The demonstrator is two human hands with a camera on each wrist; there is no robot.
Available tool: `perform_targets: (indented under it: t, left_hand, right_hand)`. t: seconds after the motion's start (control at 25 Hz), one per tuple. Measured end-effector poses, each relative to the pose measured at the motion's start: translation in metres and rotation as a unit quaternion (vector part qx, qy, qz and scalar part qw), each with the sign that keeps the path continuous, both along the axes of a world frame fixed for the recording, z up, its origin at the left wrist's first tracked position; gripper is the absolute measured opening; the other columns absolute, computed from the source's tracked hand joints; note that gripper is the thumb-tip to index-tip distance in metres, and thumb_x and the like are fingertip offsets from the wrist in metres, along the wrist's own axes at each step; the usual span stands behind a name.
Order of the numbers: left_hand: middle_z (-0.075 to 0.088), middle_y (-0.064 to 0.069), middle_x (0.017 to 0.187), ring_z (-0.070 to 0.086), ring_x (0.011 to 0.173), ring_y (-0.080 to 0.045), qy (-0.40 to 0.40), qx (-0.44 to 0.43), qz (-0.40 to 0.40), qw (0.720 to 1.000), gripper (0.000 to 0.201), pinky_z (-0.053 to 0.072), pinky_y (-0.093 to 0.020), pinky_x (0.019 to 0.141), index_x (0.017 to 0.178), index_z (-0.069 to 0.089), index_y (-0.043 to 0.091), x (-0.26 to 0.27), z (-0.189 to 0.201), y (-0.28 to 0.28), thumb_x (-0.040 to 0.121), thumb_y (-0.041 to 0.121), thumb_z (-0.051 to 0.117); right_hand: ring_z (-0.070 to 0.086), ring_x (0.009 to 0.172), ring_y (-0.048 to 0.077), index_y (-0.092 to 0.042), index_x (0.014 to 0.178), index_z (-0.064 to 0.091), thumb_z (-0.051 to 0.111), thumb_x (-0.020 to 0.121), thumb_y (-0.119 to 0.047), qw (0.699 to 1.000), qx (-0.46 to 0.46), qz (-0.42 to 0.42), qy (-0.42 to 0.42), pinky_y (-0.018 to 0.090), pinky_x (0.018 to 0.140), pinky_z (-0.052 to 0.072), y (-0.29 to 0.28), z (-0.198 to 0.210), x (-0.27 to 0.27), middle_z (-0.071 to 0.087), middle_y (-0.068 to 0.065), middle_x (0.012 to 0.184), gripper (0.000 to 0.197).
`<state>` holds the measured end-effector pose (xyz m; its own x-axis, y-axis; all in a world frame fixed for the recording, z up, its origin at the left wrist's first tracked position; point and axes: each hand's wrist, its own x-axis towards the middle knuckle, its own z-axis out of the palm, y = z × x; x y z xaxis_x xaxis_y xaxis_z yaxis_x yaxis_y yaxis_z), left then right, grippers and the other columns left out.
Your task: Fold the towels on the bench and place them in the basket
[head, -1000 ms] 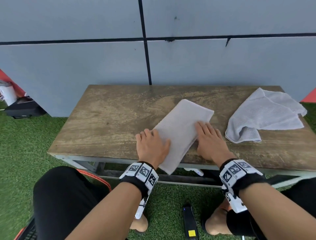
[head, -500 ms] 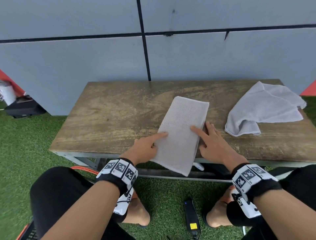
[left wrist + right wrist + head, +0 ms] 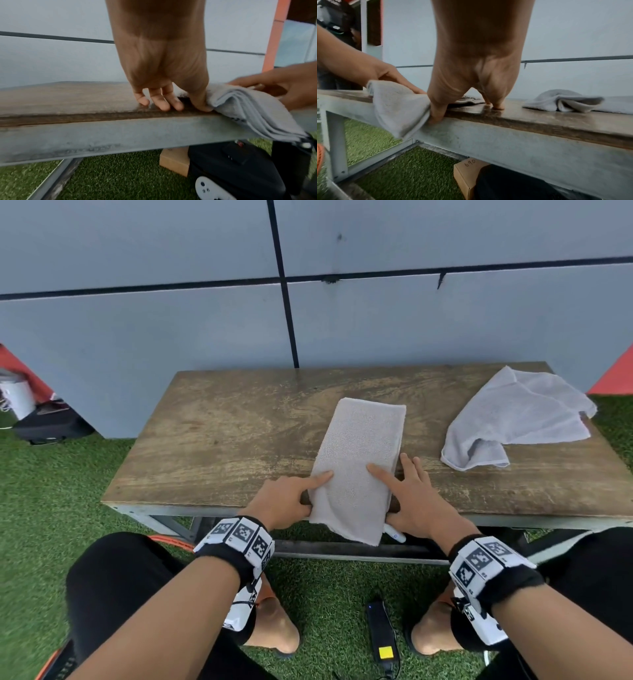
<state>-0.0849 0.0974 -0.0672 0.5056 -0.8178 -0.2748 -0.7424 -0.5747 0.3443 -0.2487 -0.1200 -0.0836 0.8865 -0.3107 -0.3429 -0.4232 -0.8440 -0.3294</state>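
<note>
At the near edge of the tabletop, the folded towel hangs partly over the lip, and you hold it from both sides. Your left hand pinches its left edge, forefinger on top, thumb underneath; your right hand does the same on the right, its other fingers spread on the wood. Lift both sides together and level so the layers don't slide apart. A second towel lies crumpled well apart to the right. No basket shows.

Wooden bench, two towels
</note>
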Motion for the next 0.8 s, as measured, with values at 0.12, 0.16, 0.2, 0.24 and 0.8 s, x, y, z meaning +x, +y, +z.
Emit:
perform_targets:
  t: [0.12, 0.16, 0.2, 0.24, 0.8]
  left_hand:
    - [0.049, 0.014, 0.059, 0.042, 0.052, -0.005, 0.132, -0.094, 0.029, 0.986, 0.033, 0.035, -0.019, 0.056, 0.127, 0.063, 0.046, 0.005, 0.009, 0.002, 0.097, 0.031, 0.061]
    - [0.048, 0.011, 0.058, 0.04, 0.051, -0.008, 0.151, -0.121, 0.035, 0.981, 0.017, 0.033, -0.021, 0.055, 0.109, 0.072, 0.042, 0.004, 0.015, 0.001, 0.096, 0.037, 0.061]
    - [0.051, 0.008, 0.064, 0.042, 0.054, -0.01, 0.157, -0.147, 0.039, 0.976, 0.015, 0.033, -0.022, 0.056, 0.09, 0.074, 0.038, 0.004, 0.02, 0.0, 0.096, 0.042, 0.06]
    - [0.056, 0.006, 0.076, 0.048, 0.06, -0.01, 0.154, -0.171, 0.053, 0.972, 0.022, 0.035, -0.021, 0.06, 0.08, 0.071, 0.034, 0.004, 0.023, -0.002, 0.095, 0.046, 0.059]
    - [0.047, 0.001, 0.064, 0.044, 0.057, -0.017, 0.104, -0.233, 0.256, 0.933, 0.053, 0.03, -0.029, 0.053, 0.068, 0.04, 0.014, -0.006, 0.003, -0.037, 0.104, 0.052, 0.03]
  right_hand:
    - [0.013, 0.146, 0.046, -0.053, 0.14, 0.036, 0.048, 0.091, -0.044, 0.994, 0.07, 0.006, -0.078, 0.058, 0.119, 0.02, -0.01, 0.002, 0.002, 0.022, 0.013, 0.154, 0.051]
    - [0.026, 0.138, 0.041, -0.048, 0.134, 0.047, 0.045, 0.092, -0.041, 0.987, 0.105, 0.005, -0.121, 0.055, 0.117, 0.028, -0.015, 0.004, 0.002, 0.033, 0.009, 0.145, 0.042]
    - [0.032, 0.133, 0.034, -0.04, 0.13, 0.057, 0.047, 0.096, -0.034, 0.978, 0.139, 0.003, -0.158, 0.047, 0.116, 0.03, -0.017, 0.009, 0.001, 0.038, 0.006, 0.14, 0.036]
    - [0.031, 0.134, 0.027, -0.029, 0.129, 0.063, 0.049, 0.1, -0.026, 0.969, 0.165, 0.004, -0.182, 0.038, 0.116, 0.029, -0.019, 0.014, 0.0, 0.04, 0.004, 0.141, 0.032]
    - [0.067, 0.087, 0.026, -0.011, 0.101, 0.064, 0.051, 0.101, -0.038, 0.934, 0.244, -0.148, -0.213, 0.048, 0.076, 0.054, 0.004, 0.014, 0.005, 0.071, 0.007, 0.096, 0.03]
